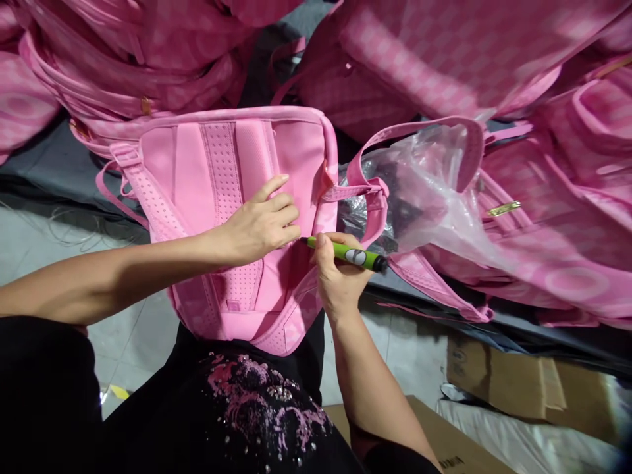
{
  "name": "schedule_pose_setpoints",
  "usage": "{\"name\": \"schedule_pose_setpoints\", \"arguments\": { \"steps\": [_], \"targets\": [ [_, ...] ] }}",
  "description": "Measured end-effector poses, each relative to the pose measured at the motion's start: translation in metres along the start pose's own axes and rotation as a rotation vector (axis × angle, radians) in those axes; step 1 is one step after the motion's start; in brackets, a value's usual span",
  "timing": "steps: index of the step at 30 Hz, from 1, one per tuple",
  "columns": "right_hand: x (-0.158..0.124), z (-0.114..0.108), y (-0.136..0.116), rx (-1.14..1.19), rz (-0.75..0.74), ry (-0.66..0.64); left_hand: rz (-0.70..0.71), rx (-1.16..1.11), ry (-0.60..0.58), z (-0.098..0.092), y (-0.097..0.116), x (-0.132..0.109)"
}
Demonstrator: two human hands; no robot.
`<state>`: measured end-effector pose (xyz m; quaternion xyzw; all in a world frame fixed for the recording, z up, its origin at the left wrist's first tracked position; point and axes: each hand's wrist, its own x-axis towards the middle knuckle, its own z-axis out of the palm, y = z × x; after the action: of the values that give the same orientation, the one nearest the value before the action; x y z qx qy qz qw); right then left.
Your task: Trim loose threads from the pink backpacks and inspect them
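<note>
A pink backpack (299, 145) leans in front of me with its padded back panel and shoulder straps towards me. My left hand (264, 224) lies on that panel, fingers spread and pressing on the fabric; its thumb is hard to see. In my right hand (340, 270) is a green marker (348, 251) with a black end, held between thumb and fingers. The marker's dark tip points left and is close to my left fingertips, over the panel. Whether the tip touches the fabric, I cannot tell. One shoulder strap (158, 204) hangs at the backpack's left side.
More pink backpacks (143, 59) crowd the dark-covered surface (39, 161) behind and to the right. A clear plastic bag (424, 191) lies right of the backpack, under a looped pink strap (409, 128). Cardboard (518, 382) is on the tiled floor (148, 336) at lower right.
</note>
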<state>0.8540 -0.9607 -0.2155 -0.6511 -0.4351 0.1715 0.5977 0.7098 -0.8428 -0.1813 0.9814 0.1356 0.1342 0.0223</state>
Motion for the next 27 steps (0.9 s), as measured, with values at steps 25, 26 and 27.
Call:
{"name": "schedule_pose_setpoints", "arguments": {
  "steps": [25,26,27],
  "targets": [
    [0.010,0.000,0.003,-0.230,-0.014,-0.095,0.104,0.103,0.297,0.020,-0.008,-0.001],
    [0.009,0.001,0.003,-0.223,-0.014,-0.096,0.109,0.110,0.307,0.022,-0.009,0.000],
    [0.009,0.003,0.004,-0.217,-0.010,-0.092,0.116,0.116,0.323,0.024,-0.010,0.000]
  ]
}}
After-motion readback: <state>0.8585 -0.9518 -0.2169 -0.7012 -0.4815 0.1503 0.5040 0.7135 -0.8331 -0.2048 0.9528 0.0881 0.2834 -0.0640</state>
